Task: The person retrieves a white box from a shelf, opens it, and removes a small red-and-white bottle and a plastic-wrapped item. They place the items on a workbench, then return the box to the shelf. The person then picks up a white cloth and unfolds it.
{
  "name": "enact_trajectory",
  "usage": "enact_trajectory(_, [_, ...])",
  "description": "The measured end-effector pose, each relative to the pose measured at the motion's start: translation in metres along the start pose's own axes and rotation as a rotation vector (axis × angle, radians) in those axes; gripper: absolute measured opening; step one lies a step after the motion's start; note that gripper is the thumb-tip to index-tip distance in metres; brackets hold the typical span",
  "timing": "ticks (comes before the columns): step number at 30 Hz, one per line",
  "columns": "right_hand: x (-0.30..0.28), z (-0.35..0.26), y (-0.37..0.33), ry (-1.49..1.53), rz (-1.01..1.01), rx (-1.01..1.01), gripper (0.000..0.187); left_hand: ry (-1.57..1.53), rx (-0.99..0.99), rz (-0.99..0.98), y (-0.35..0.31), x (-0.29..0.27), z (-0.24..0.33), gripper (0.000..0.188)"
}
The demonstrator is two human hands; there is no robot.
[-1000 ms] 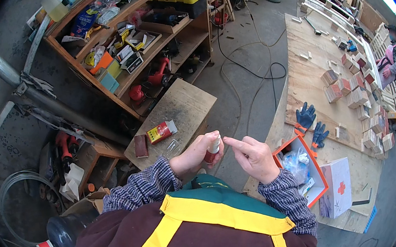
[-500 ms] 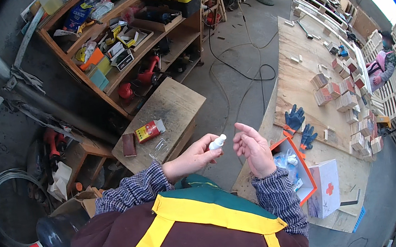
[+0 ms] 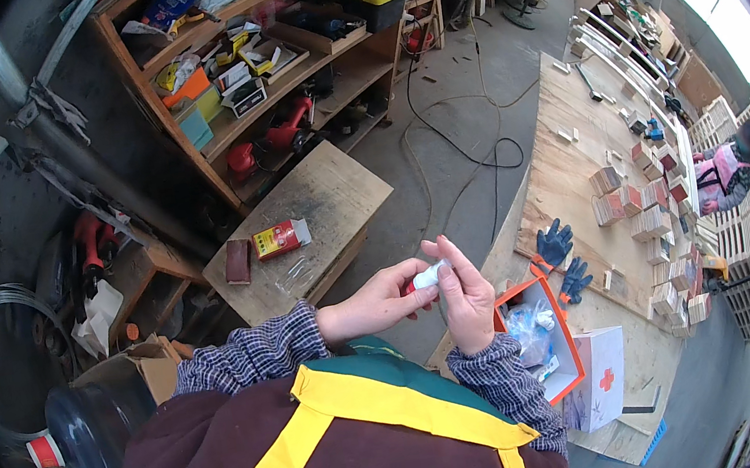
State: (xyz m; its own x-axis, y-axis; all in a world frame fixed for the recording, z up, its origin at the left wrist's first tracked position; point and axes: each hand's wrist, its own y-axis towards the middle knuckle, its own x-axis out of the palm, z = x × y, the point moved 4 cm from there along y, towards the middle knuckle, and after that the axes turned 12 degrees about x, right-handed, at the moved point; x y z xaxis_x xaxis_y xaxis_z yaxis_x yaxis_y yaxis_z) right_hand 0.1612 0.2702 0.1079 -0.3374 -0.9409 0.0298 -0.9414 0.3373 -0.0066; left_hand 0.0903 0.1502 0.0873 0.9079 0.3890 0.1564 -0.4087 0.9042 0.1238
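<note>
Holding the small bottle in front of my chest, my left grip is clamped round its red lower part, thumb along the near side. Its long axis runs aslant, nearly level across the view; the white end points right and slightly toward the top, the red end back into my left palm. My right grip has its fingers and thumb bent close about the white end; I cannot tell whether they pinch it. The bottle looks slim, rounded and smooth. My sleeves are woven cloth in a dark check. To the left, a scuffed wooden desk bears a creased red-and-yellow carton and a dark red, squarish block. To my right are an open, orange-rimmed box holding clear crumpled plastic, and dark, orange-cuffed gloves lying limp.
</note>
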Motion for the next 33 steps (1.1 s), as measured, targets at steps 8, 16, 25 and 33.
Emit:
enact_trajectory(8, [0.004, -0.013, 0.007, -0.071, 0.002, -0.033, 0.051, 0.092, 0.107, 0.02, -0.001, -0.013, -0.002, 0.032])
enact_trajectory(16, [0.031, 0.028, 0.018, -0.136, -0.064, 0.011, 0.051, 0.099, 0.179, 0.139, -0.016, -0.027, -0.026, 0.039])
enact_trajectory(25, [0.066, 0.09, 0.053, -0.244, 0.0, 0.067, 0.097, 0.136, 0.138, 0.349, -0.033, -0.094, -0.089, 0.058])
enact_trajectory(33, [0.113, 0.162, 0.088, -0.293, -0.01, 0.298, 0.08, 0.158, -0.047, 0.449, -0.06, -0.149, -0.156, 0.07])
